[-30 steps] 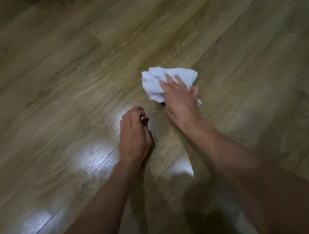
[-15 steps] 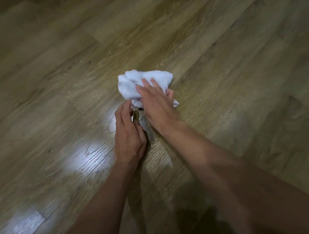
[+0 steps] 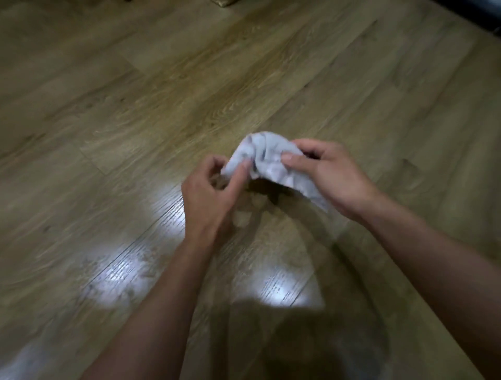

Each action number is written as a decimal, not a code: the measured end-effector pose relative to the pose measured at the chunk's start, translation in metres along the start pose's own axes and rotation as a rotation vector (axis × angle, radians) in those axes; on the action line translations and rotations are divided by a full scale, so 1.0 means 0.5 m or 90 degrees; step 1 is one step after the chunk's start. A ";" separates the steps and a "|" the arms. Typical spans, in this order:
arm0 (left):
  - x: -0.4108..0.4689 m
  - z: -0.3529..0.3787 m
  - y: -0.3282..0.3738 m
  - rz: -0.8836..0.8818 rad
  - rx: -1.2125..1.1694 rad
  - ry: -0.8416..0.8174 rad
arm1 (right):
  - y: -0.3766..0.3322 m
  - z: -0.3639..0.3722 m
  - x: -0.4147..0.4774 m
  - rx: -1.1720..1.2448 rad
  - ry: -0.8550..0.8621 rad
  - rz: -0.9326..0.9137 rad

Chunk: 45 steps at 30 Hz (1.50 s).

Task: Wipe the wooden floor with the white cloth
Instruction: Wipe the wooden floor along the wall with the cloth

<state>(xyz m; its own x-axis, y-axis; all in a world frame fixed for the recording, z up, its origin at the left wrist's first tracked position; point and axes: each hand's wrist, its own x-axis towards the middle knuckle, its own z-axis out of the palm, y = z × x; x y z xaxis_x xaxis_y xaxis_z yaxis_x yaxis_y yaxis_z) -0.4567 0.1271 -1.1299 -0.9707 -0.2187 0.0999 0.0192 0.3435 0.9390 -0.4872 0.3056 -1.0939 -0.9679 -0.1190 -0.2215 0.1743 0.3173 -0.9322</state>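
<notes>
The white cloth (image 3: 267, 158) is bunched up and held off the wooden floor (image 3: 162, 108), in the middle of the view. My left hand (image 3: 208, 195) pinches its left end between thumb and fingers. My right hand (image 3: 328, 176) grips its right part, thumb on top and fingers curled behind. A loose end of the cloth hangs down under my right palm. The cloth's shadow falls on the boards just below it.
Brown planks run diagonally across the whole view, with bright patches of reflected light (image 3: 168, 214) near my forearms. A dark edge (image 3: 479, 16) shows at the top right corner, and a small object (image 3: 225, 2) at the top edge.
The cloth was pressed on the floor under my right hand; now both hands have lifted it and hold it between them. My left hand left the floor and took the cloth's left end.
</notes>
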 end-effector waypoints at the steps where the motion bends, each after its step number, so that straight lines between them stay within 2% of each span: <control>1: 0.021 0.001 0.029 -0.037 -0.104 0.014 | -0.011 -0.012 0.006 0.147 0.006 0.040; 3: 0.064 0.000 0.066 -0.076 -0.221 -0.026 | -0.012 -0.029 0.017 0.341 0.005 0.127; 4: 0.081 0.002 0.073 -0.095 -0.214 -0.067 | -0.005 -0.033 0.022 0.341 0.010 0.168; 5: 0.091 0.008 0.070 -0.123 -0.162 -0.100 | 0.007 -0.037 0.027 0.268 0.031 0.199; 7: 0.087 0.023 0.045 -0.177 0.040 -0.110 | 0.049 -0.049 0.029 -0.019 0.137 0.210; 9: 0.056 0.033 0.011 -0.195 0.242 -0.083 | 0.083 -0.052 0.020 -0.250 0.257 0.121; 10: 0.038 0.034 -0.002 -0.183 0.292 -0.090 | 0.087 -0.041 0.012 -0.307 0.263 0.051; 12: 0.011 0.033 -0.018 -0.151 0.339 -0.100 | 0.087 0.003 0.012 -0.378 0.172 -0.041; 15: -0.003 0.028 -0.016 -0.126 0.347 -0.057 | 0.088 0.111 0.031 -0.547 -0.019 -0.003; 16: -0.002 0.026 -0.013 -0.110 0.342 -0.038 | 0.094 0.150 0.028 -0.612 -0.042 0.004; 18: 0.003 0.018 -0.013 -0.078 0.343 -0.016 | 0.116 0.209 -0.006 -0.707 -0.055 -0.071; 21: 0.003 -0.001 -0.033 -0.045 0.391 -0.027 | 0.164 0.202 -0.089 -0.685 -0.111 -0.292; 23: -0.009 -0.008 -0.052 -0.049 0.426 -0.056 | 0.194 0.137 -0.106 -0.689 -0.134 -0.367; 24: -0.017 -0.007 -0.062 -0.049 0.435 -0.066 | 0.203 0.100 -0.097 -0.729 -0.120 -0.351; 26: -0.024 -0.005 -0.078 -0.036 0.449 -0.069 | 0.194 0.062 -0.048 -0.770 -0.038 -0.229; 28: -0.026 -0.001 -0.084 -0.032 0.462 -0.052 | 0.174 0.087 0.007 -0.736 0.047 -0.083; 30: -0.031 -0.002 -0.086 -0.025 0.478 -0.027 | 0.155 0.152 0.030 -0.705 0.086 -0.026; 33: -0.041 -0.012 -0.091 0.015 0.521 -0.047 | 0.146 0.216 -0.010 -0.722 0.009 -0.121; 36: -0.041 -0.011 -0.103 0.041 0.587 -0.085 | 0.178 0.143 -0.081 -0.717 -0.065 -0.296; 38: -0.037 -0.006 -0.105 0.027 0.606 -0.085 | 0.202 0.066 -0.109 -0.724 -0.050 -0.341; 40: -0.036 0.004 -0.100 0.001 0.600 -0.078 | 0.205 0.034 -0.089 -0.703 0.009 -0.235; 43: -0.041 0.032 -0.075 -0.034 0.577 -0.086 | 0.173 0.100 -0.007 -0.635 0.140 -0.006; 45: -0.043 0.044 -0.066 -0.049 0.579 -0.116 | 0.161 0.153 0.002 -0.632 0.104 0.000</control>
<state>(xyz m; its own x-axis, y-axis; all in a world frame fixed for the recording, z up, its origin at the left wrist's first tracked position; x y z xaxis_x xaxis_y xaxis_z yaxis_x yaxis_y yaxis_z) -0.4418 0.1404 -1.1704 -0.9855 -0.1507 -0.0779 -0.1677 0.9346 0.3136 -0.4600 0.2590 -1.1909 -0.9938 -0.0120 -0.1103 0.0167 0.9666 -0.2557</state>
